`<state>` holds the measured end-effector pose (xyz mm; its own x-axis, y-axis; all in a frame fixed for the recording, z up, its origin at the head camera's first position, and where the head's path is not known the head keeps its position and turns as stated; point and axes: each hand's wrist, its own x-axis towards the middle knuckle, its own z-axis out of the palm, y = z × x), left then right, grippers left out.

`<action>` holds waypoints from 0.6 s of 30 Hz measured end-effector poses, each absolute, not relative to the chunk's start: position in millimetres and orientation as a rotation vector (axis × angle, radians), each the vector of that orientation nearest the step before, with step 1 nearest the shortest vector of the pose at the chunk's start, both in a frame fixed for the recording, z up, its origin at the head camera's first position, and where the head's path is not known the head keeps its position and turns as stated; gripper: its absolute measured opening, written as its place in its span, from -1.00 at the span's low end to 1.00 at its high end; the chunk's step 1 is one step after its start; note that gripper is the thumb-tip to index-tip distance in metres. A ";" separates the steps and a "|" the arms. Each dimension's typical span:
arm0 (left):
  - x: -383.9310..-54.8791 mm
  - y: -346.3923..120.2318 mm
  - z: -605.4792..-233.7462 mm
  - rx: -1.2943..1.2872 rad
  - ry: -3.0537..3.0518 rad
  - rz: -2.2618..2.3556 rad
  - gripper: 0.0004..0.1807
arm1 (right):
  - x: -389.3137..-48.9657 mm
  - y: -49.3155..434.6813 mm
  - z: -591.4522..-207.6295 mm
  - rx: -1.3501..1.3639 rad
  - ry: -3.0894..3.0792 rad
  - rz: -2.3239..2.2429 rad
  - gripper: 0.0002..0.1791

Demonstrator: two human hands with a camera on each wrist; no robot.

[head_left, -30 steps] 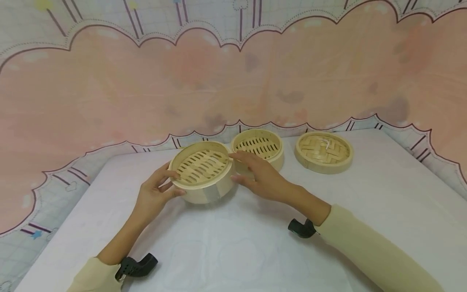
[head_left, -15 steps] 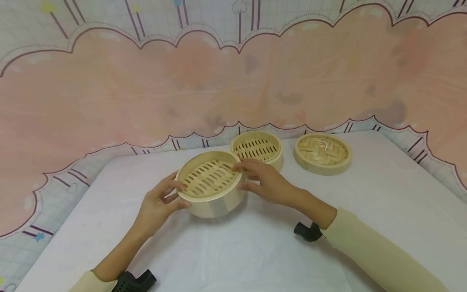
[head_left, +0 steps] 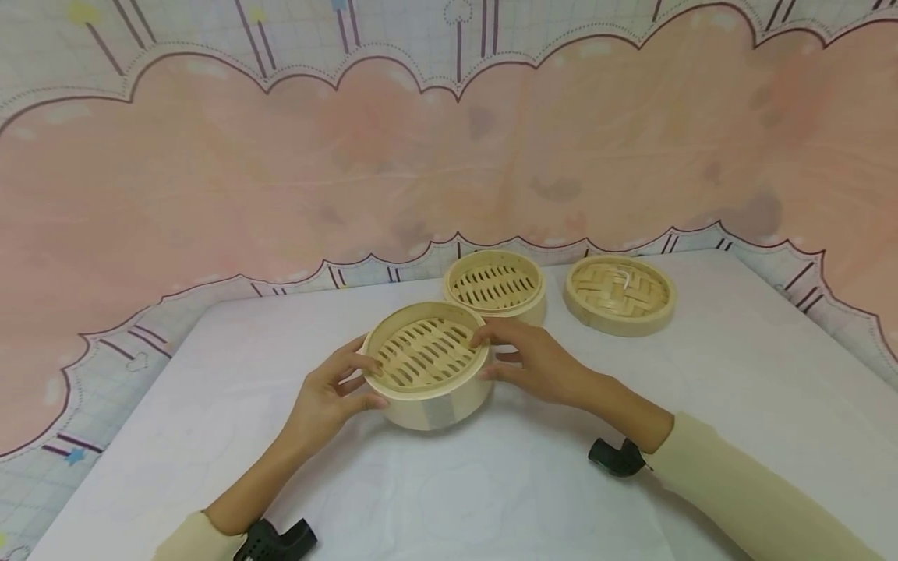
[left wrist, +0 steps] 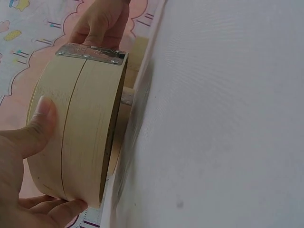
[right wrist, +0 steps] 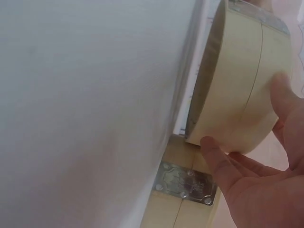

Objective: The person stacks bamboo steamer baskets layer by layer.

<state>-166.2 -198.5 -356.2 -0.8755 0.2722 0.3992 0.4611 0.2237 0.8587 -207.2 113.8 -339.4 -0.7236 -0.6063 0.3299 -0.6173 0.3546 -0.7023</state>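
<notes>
A round bamboo steamer basket [head_left: 401, 411] with a slatted floor is held between both hands near the middle of the table. My left hand [head_left: 326, 393] grips its left side, thumb on the outer wall and a finger over the rim. On the opposite side my right hand [head_left: 547, 365] grips the rim and wall likewise. A metal plate [left wrist: 92, 53] joins the basket's band, on the side toward me. In both wrist views the basket tilts, and a gap shows under part of its lower edge.
Behind it stands a second bamboo steamer basket [head_left: 535, 308], with its own metal plate [right wrist: 185, 183]. A woven bamboo lid [head_left: 620, 294] lies at the back right. All are on a white-covered table [head_left: 463, 499], before a patterned cloth backdrop [head_left: 421, 156].
Both hands have brought the held basket toward me and to the right, away from the second basket. The right hand's fingers have closed over the rim. The second basket and lid have stayed put.
</notes>
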 end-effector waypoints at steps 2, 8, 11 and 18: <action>-167.0 -197.9 -355.8 -0.705 -2.330 -1.727 -0.62 | -207.0 114.8 -339.3 1.160 -2.584 1.351 -0.63; -170.9 -192.5 -355.9 -0.726 -2.333 -1.772 -0.62 | -204.7 122.5 -338.9 1.138 -2.608 1.374 -0.63; -173.4 -188.6 -356.7 -0.735 -2.339 -1.792 -0.61 | -203.3 127.8 -339.0 1.124 -2.614 1.368 -0.63; -178.6 -178.1 -356.1 -0.759 -2.356 -1.814 -0.60 | -199.6 139.5 -338.5 1.107 -2.619 1.407 -0.62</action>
<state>-178.6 -178.1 -356.1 -0.8751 0.3364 0.3478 0.4224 0.1803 0.8883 -199.6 139.5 -338.5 -0.7559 -0.5898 0.2843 -0.5627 0.3631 -0.7427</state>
